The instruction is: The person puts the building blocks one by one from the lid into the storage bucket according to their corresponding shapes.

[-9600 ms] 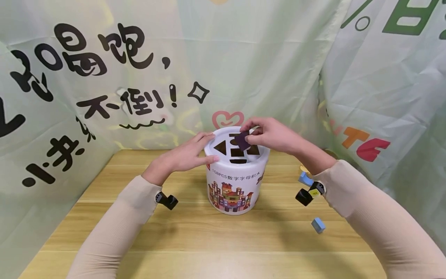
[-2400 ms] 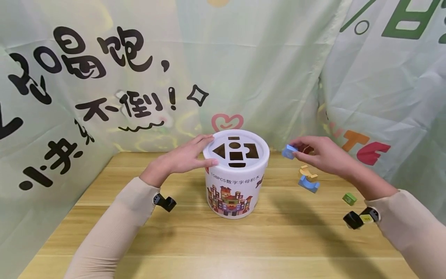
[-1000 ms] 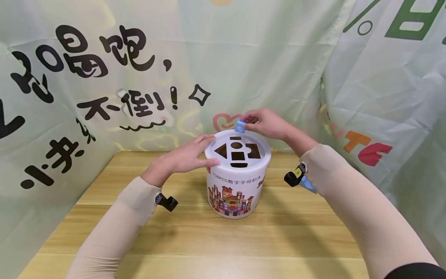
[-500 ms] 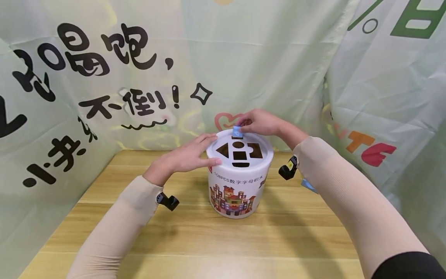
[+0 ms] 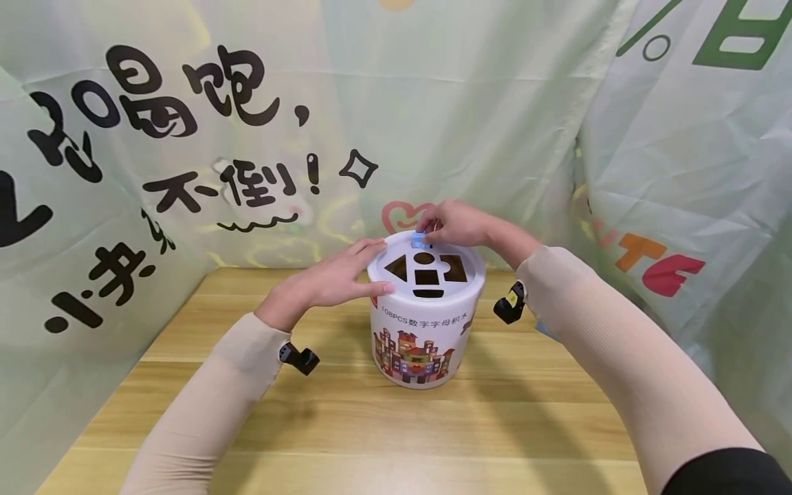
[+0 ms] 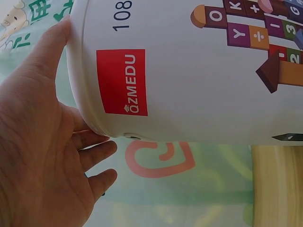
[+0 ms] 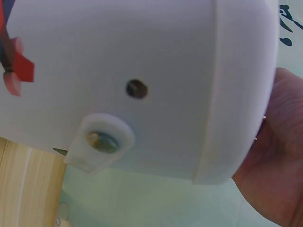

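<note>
A white toy-block bucket (image 5: 417, 344) stands upright on the table, its lid cut with several shaped holes. My left hand (image 5: 328, 276) rests against the lid's left rim, thumb in front and fingers spread behind; the left wrist view shows its fingers mostly straight beside the bucket. At the lid's far edge, my right hand (image 5: 460, 223) pinches a small blue block (image 5: 419, 240) over the back rectangular slot, which it largely covers. I cannot tell how deep the block sits. In the right wrist view, the bucket wall (image 7: 175, 71) hides the block and the fingertips of my right hand (image 7: 279, 156).
On the wooden table (image 5: 346, 440), another blue block (image 5: 547, 331) shows partly from behind my right sleeve. A printed cloth (image 5: 482, 124) hangs close behind the bucket and along both sides. Each wrist bears a small black camera.
My right hand earlier held a dark block over the lid, then lifted a blue one at the right. It carried that left and has lowered it onto the back slot. The left hand stays put.
</note>
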The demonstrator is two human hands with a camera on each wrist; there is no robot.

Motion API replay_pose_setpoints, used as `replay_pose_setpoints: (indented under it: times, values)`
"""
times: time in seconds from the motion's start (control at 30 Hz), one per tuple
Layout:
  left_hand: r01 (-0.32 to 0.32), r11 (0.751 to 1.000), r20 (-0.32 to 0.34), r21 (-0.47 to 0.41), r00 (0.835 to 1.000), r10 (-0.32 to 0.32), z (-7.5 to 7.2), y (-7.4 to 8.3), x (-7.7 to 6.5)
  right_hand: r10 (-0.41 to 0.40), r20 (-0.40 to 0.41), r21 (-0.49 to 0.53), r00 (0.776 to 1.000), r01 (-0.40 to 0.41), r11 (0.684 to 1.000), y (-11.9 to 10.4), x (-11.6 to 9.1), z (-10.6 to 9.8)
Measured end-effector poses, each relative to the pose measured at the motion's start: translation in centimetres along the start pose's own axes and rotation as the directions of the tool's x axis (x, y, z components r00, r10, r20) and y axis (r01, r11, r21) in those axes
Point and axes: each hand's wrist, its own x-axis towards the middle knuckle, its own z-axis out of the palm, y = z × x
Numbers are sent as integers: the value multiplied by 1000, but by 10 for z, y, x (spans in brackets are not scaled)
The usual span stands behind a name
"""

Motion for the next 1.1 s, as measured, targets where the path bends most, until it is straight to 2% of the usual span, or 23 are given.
replay_pose_setpoints:
  times: [0.23, 0.57, 0.7, 0.9, 1.1]
  values:
    - [6, 1000, 5, 1, 1000, -6, 1, 1, 0, -11, -1, 19, 1000, 11, 1000, 3, -9, -5]
    - [-5, 1000, -7, 3, 1000, 5, 0, 1, 1, 14, -94, 7, 995, -14, 1000, 27, -37, -19]
    - [3, 1000, -6, 2, 1000, -3, 0, 1, 1, 17, -131, 31, 991, -13, 999, 36, -49, -21]
    - [9, 1000, -7, 1, 1000, -9, 0, 1, 1, 38, -161, 66, 986, -27, 997, 51, -74, -20]
    - [17, 1000, -4, -7, 1000, -17, 0, 1, 1, 53, -166, 37, 985, -48, 998, 70, -95, -13]
